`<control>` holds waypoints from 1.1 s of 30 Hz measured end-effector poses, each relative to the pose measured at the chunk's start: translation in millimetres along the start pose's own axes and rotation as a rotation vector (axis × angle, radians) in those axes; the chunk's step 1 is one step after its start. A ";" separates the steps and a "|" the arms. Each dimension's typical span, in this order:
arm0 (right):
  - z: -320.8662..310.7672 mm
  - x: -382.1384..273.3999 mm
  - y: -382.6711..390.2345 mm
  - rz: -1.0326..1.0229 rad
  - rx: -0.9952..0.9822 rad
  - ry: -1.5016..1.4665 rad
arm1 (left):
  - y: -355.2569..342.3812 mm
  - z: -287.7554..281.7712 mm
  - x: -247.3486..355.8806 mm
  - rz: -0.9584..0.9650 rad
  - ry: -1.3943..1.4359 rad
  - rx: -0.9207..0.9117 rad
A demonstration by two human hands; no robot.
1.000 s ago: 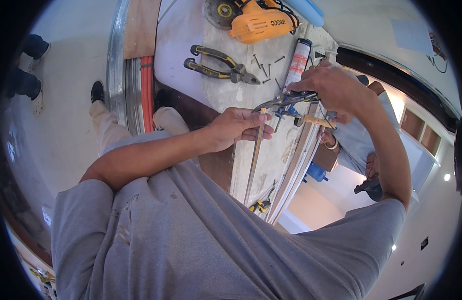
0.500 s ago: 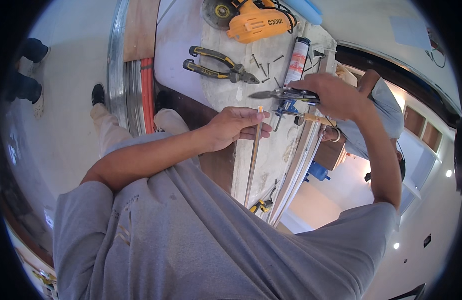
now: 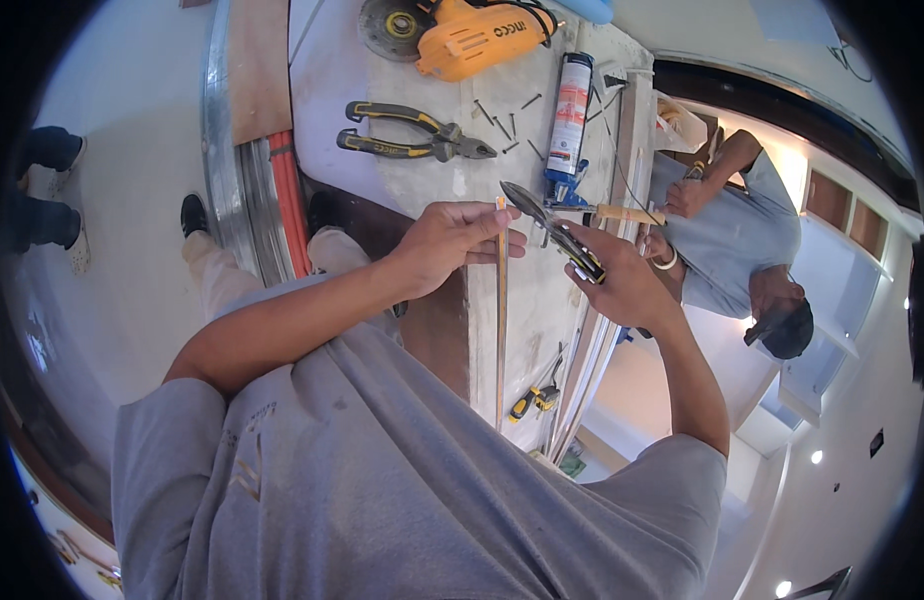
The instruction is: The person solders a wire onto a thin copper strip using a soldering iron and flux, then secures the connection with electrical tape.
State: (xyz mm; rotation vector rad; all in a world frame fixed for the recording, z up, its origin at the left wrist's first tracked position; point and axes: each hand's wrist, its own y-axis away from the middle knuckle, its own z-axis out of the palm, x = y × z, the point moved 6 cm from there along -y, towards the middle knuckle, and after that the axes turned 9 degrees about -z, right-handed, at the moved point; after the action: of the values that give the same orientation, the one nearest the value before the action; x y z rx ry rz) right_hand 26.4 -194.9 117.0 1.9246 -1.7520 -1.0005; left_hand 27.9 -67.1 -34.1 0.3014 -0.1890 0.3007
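Note:
My left hand (image 3: pixel 444 245) pinches a long, thin metal strip (image 3: pixel 501 330) near its upper end, between thumb and fingers. The strip hangs down along the edge of the worktop toward my shirt. My right hand (image 3: pixel 627 280) is wrapped round the handles of a pair of tin snips (image 3: pixel 530 208). Their dark blades point up and left, close beside the strip's top end; whether they touch it I cannot tell. Just beyond the hands, a sealant tube (image 3: pixel 570 115) sits in a blue caulking gun (image 3: pixel 567 188), by a wooden handle (image 3: pixel 632 214).
Combination pliers (image 3: pixel 417 135), several loose screws (image 3: pixel 504 125) and an orange angle grinder (image 3: pixel 487 38) lie on the worktop (image 3: pixel 437 185). A yellow-and-black tool (image 3: pixel 532 402) lies nearer me. Red tubes (image 3: pixel 287 195) stand at left. Another person (image 3: pixel 722 235) is across the worktop; someone's legs (image 3: pixel 54 190) show far left.
My right hand has brought the snips down and left, toward the strip's end, and their blades now tilt. My left hand keeps its pinch on the strip. The other person is more visible.

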 end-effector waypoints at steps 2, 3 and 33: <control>0.2 -1.8 1.5 -0.043 0.057 -0.021 | -0.1 -0.8 3.7 0.016 -0.064 0.062; 2.0 0.7 2.4 -0.041 0.059 -0.024 | 0.4 0.6 4.3 0.012 -0.066 0.061; 5.3 -4.2 -8.3 -0.070 0.080 0.090 | 0.8 -4.7 6.9 0.042 -0.150 0.140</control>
State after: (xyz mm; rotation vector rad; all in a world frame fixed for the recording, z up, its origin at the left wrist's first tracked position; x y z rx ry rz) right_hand 28.7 -188.4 108.8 2.0593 -1.7091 -0.8647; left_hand 34.8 -63.0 -36.7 0.4594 -0.3228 0.3336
